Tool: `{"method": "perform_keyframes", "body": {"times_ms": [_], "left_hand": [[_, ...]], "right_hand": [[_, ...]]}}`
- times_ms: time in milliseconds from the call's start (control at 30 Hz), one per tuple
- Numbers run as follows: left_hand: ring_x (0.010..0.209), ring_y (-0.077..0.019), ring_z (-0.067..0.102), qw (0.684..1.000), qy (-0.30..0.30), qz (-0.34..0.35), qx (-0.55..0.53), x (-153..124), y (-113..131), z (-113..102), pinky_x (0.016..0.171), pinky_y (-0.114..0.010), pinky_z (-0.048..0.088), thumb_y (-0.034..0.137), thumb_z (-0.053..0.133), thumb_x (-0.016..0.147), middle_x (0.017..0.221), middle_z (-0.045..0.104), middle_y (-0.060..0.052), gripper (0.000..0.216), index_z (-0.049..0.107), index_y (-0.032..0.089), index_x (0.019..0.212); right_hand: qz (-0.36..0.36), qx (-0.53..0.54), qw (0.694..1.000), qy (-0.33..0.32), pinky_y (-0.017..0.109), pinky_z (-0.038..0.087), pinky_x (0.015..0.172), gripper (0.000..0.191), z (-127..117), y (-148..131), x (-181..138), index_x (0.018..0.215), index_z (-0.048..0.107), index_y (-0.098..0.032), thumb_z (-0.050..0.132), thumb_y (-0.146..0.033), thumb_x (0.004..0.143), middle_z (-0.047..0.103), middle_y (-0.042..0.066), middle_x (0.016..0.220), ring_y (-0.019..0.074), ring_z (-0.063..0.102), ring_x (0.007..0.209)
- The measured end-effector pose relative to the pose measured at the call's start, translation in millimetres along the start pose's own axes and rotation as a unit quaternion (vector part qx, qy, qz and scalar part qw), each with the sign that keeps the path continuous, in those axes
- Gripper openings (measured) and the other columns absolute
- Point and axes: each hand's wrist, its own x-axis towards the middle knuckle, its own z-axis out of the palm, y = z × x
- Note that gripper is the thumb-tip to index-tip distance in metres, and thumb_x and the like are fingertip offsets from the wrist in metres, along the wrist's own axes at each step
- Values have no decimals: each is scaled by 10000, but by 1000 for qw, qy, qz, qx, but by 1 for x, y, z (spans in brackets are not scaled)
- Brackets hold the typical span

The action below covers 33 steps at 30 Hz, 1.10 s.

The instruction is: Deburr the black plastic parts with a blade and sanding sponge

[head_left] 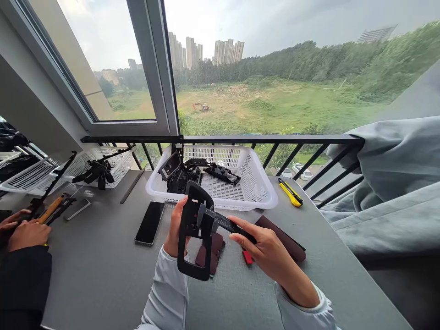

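Two grips are pressed shut: our left hand point(177, 227) pinches a black frame point(184, 238), and our right hand point(264, 247) pinches a caliper point(220, 220), which slants from the frame down to that hand.

I have both hands up in front of me, low and centre in view, held apart. Left hand point(178, 223): raised, left wrist point(172, 247) turned inward, fingers point(178, 220) curled closed, left thumb point(184, 201) upward. Right hand point(266, 250): comes in from lower right, right thumb point(240, 224) and index finger point(239, 237) stretched forward in a pinch, other fingers folded under. Pale grey cuffs point(304, 311) sit near both wrists; right forearm point(292, 286) bare past its cuff.
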Motion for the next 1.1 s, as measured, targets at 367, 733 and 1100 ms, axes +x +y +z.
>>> {"method": "perform_keyframes", "body": {"times_ms": [367,733,1100], "left_hand": [[384,-133,586,1000,17,-8,8,2,2,0,353,-207,424,335,504,877,506,648,-26,348,644,137,627],[443,-176,635,1000,0,-13,20,6,1,-4,441,-277,519,304,487,885,561,687,-53,320,673,135,686],[433,-170,625,999,21,-3,25,5,0,-1,430,-257,502,295,472,890,522,673,-45,340,664,148,651]], "right_hand": [[-84,-67,992,59,346,590,803,366,7,9,3,1260,601,-195,469,-384,976,744,103,1069,233,721,910],[-111,-87,983,114,338,577,762,354,4,5,6,1209,606,-185,443,-402,982,690,116,1001,228,687,887],[-113,-139,978,103,262,501,566,378,0,8,5,1223,619,-189,454,-422,975,683,44,752,154,621,587]]}}
